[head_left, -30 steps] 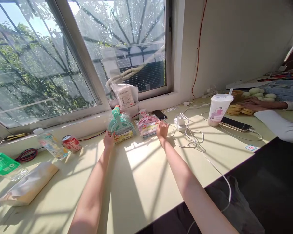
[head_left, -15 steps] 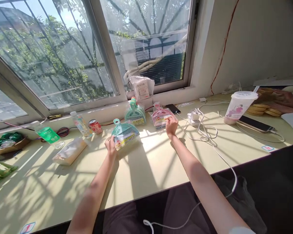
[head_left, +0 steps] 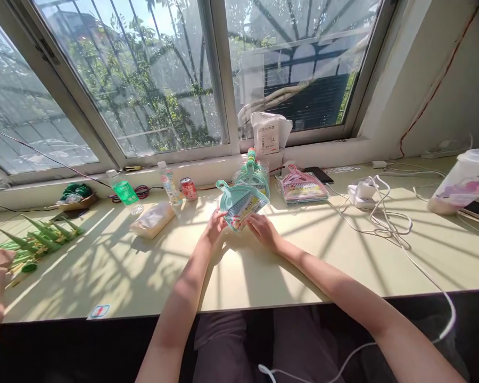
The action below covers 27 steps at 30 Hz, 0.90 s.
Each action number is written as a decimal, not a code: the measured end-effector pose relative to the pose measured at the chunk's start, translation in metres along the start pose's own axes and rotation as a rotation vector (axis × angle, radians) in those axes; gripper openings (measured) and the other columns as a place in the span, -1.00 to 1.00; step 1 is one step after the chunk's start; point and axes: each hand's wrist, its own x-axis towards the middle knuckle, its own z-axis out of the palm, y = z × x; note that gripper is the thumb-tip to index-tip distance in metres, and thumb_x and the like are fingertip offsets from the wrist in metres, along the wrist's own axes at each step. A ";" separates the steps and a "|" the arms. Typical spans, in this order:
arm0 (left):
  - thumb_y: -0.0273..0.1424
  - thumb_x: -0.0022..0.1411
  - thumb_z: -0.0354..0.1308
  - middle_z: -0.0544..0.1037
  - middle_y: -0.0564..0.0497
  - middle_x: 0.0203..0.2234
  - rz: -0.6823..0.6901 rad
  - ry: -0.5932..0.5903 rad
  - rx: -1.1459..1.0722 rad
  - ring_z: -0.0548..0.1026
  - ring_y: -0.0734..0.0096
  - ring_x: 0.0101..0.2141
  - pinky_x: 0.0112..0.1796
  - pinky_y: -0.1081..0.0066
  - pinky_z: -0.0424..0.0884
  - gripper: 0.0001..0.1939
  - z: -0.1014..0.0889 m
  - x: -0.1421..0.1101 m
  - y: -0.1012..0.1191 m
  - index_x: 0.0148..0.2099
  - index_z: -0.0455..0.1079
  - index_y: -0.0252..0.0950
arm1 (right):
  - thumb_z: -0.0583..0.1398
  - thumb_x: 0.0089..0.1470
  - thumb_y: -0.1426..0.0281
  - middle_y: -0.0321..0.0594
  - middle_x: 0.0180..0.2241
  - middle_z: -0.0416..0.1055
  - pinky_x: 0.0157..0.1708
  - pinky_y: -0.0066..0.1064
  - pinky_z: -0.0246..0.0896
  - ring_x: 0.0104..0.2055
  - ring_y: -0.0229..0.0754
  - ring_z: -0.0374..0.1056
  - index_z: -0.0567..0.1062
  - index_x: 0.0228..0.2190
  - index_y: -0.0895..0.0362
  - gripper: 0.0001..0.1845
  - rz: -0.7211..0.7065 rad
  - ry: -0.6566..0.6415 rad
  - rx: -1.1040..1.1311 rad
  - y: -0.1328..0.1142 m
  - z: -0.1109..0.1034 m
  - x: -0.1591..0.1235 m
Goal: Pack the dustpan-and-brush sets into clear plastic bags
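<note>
Dustpan-and-brush set (head_left: 243, 203), mint green and film-wrapped, is tilting over the tabletop (head_left: 263, 282), in front of other green sets (head_left: 259, 173) and left of the pink sets (head_left: 303, 187). Left hand (head_left: 215, 224) is clamping its left edge; right hand (head_left: 262, 229) is pinching the lower right edge. Good handling, I am judging, is asking for light, even pressure on both sides, since anything wrapped so slickly may be slipping

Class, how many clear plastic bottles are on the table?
2: the green-labelled clear plastic bottle on the left, and the pastel-labelled clear plastic bottle beside the red metal can. Others might be hidden.
</note>
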 end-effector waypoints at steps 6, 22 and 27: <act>-0.25 0.00 0.41 0.72 -0.21 0.02 -0.005 -0.068 0.046 0.70 -0.11 0.02 0.05 0.00 0.64 -0.28 -0.003 -0.005 0.008 0.25 0.47 -0.17 | 0.15 0.37 -0.13 -0.11 -0.26 0.64 -0.05 -0.10 0.53 -0.17 0.03 0.56 0.61 -0.27 0.03 -0.48 0.397 0.111 0.485 0.018 -0.002 0.008; -0.21 0.01 0.57 0.70 -0.14 0.14 0.073 -0.200 0.086 0.70 -0.05 0.08 -0.06 0.13 0.67 -0.23 0.013 -0.019 0.009 0.30 0.54 -0.01 | 0.50 0.02 0.03 -0.08 -0.18 0.68 0.17 0.04 0.58 -0.02 0.10 0.65 0.51 -0.24 0.00 -0.56 0.700 0.207 0.911 0.002 -0.030 0.015; -0.01 0.11 0.55 0.74 -0.20 0.02 -0.023 -0.254 0.134 0.72 -0.09 0.02 -0.01 0.07 0.65 -0.42 0.010 -0.012 -0.004 0.11 0.64 -0.13 | 0.59 -0.21 -0.02 -0.09 -0.08 0.70 0.05 0.06 0.62 0.08 0.20 0.63 0.45 -0.10 -0.07 -0.27 0.710 0.260 0.952 0.008 -0.025 0.012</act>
